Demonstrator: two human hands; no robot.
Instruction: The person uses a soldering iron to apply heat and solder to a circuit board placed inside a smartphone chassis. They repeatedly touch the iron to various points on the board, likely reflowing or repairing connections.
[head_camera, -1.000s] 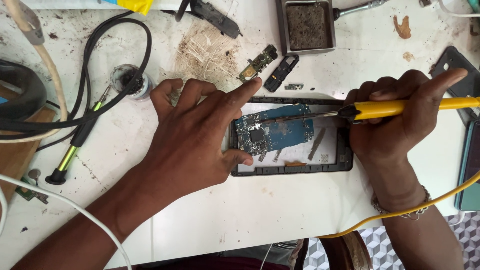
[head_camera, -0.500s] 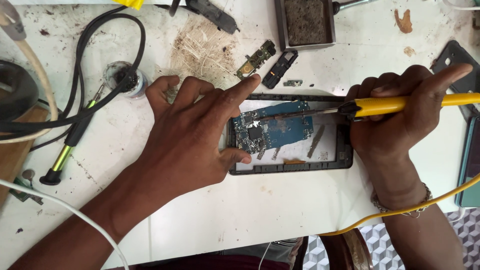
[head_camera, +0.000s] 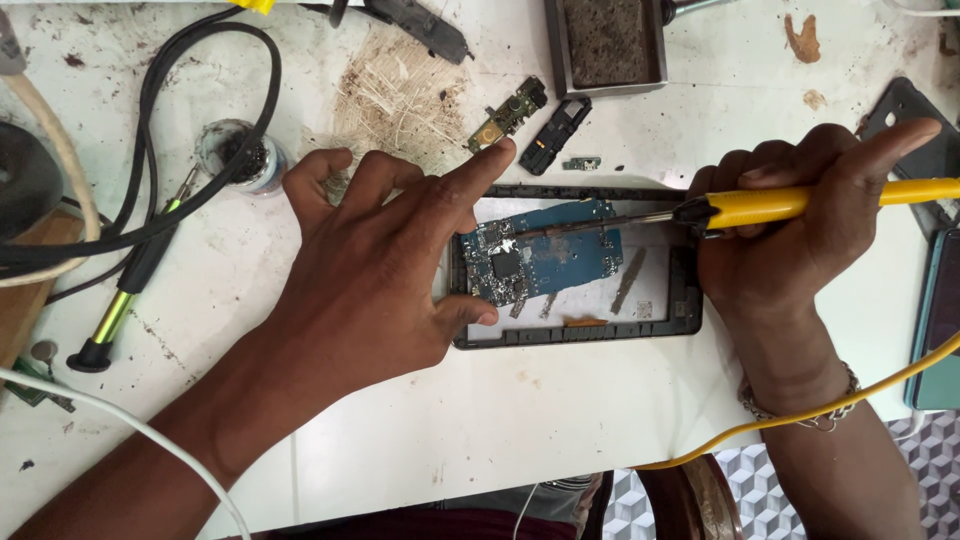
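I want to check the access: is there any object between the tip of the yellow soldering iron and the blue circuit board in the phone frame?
Nothing visible does. The yellow soldering iron in the right hand reaches the blue circuit board from the right, and the left hand stays at the board's left edge.

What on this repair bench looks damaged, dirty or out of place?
The white bench is scorched and scratched brown above the left hand, and loose phone parts lie scattered beside the opened phone frame.

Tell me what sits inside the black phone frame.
Inside the black phone frame lies a blue circuit board on a pale backing; the left hand covers the frame's left end.
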